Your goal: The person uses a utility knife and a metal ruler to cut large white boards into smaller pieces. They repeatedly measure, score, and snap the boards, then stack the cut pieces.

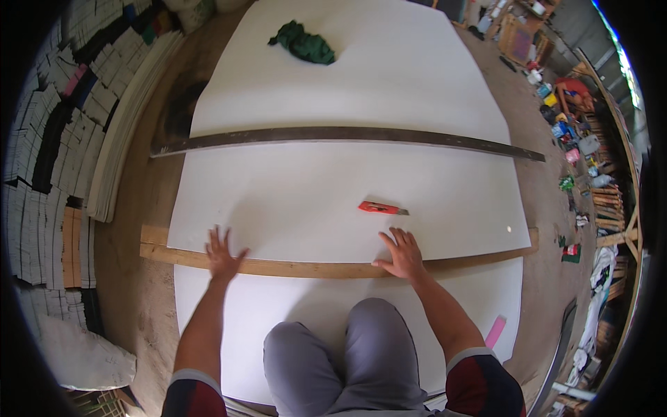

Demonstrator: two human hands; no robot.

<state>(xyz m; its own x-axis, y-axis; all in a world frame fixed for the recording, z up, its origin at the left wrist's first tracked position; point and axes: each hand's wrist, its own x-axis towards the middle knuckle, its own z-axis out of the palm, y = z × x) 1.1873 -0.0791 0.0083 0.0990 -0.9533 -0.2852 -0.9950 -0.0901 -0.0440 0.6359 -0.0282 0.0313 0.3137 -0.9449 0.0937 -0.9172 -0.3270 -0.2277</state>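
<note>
Both hands are spread and grip nothing: the left hand [226, 260] and the right hand [403, 256] are at the near edge of the white sheet [299, 194], though whether they press or hover is hard to tell. Steadying it well calls for even palms, clear of the red utility knife [379, 208]. The sheet looks smooth and plain, its near edge along the wooden plank [313, 269].

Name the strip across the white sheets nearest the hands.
The tan wooden strip, at the left hand and right hand; the dark strip lies beyond the red cutter.
</note>
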